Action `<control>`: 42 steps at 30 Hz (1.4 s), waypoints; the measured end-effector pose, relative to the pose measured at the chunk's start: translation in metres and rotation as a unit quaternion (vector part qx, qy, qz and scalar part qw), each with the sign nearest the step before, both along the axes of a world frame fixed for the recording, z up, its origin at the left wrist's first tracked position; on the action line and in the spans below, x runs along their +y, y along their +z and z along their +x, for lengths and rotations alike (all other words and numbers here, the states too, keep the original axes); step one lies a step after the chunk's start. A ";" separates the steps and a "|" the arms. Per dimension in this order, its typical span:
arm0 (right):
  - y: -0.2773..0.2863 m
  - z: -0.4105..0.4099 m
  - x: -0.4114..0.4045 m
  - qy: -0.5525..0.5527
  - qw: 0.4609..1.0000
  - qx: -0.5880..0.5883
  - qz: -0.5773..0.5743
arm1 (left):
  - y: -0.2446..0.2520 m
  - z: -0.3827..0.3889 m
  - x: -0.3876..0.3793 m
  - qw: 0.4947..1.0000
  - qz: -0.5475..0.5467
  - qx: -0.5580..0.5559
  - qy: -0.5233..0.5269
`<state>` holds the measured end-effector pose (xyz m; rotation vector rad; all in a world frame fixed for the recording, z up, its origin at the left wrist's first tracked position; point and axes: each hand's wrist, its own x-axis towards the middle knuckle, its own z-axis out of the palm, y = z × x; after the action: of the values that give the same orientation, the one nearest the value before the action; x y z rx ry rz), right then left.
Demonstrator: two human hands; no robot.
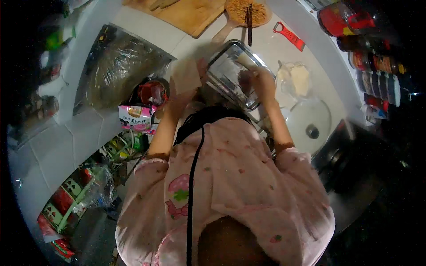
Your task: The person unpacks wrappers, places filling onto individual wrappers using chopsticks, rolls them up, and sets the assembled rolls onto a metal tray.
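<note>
A rectangular metal-rimmed tray or container lies on the pale counter in front of me. My right hand is over its right side, with a blurred dark reddish thing at the fingers. Left of the container, my left hand is blurred by motion and holds a flat, pale, squarish thing. Beyond the container, a pair of dark chopsticks rests in a bowl with a handle, filled with orange-brown crumbly food. A red peeler lies to the right of the bowl.
A wooden cutting board lies at the far side. At the right are a clear bag with a pale yellow block and a glass lid. Plastic film and a pink-and-white package are at the left. Jars line the right ledge.
</note>
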<state>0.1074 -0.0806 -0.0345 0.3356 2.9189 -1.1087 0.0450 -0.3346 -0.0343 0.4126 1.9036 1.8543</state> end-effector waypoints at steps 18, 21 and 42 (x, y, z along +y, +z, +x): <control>-0.064 -0.040 -0.002 0.013 0.983 0.112 0.147 | -0.074 -0.017 -0.001 0.698 0.584 -0.413 0.024; -0.063 -0.039 -0.004 0.015 0.987 0.050 0.150 | -0.064 -0.012 -0.004 0.806 0.451 -0.370 0.098; -0.081 -0.043 0.007 -0.017 0.985 0.160 0.061 | -0.079 0.008 -0.016 0.856 0.413 -0.302 0.077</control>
<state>0.0641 -0.0740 -0.1152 0.2261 3.2836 -1.0808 0.0527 -0.3503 -0.1134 -0.0944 0.6858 2.4656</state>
